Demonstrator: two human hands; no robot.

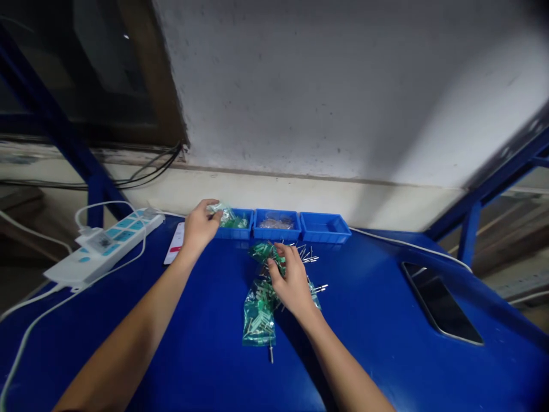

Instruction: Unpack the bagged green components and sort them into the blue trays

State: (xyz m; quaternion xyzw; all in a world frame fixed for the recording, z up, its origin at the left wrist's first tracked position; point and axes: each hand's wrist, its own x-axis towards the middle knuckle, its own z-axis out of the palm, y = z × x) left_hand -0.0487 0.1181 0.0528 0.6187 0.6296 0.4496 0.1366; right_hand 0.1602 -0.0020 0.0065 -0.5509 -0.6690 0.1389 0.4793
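Observation:
My left hand (pixel 203 224) pinches a clear plastic bag (pixel 223 213) at the left blue bin (pixel 234 233), which has green bags in it. Over the pile at the middle of the table, my right hand (pixel 291 277) has its thumb and fingers curled at a small green bag (pixel 262 250); whether it grips the bag is hard to tell. Below lies a larger green plastic bag (pixel 258 320) with pale anchors and screws inside. Loose metal screws (pixel 309 257) spread to the right of the pile, and a single screw (pixel 271 353) lies in front.
The middle bin (pixel 277 233) holds small brownish parts, beside the right bin (pixel 326 236). A white power strip (pixel 103 249) with cables and a phone (pixel 174 245) are at left. A dark tablet-like device (pixel 441 303) lies at right. Blue table (pixel 206 355) meets the wall behind.

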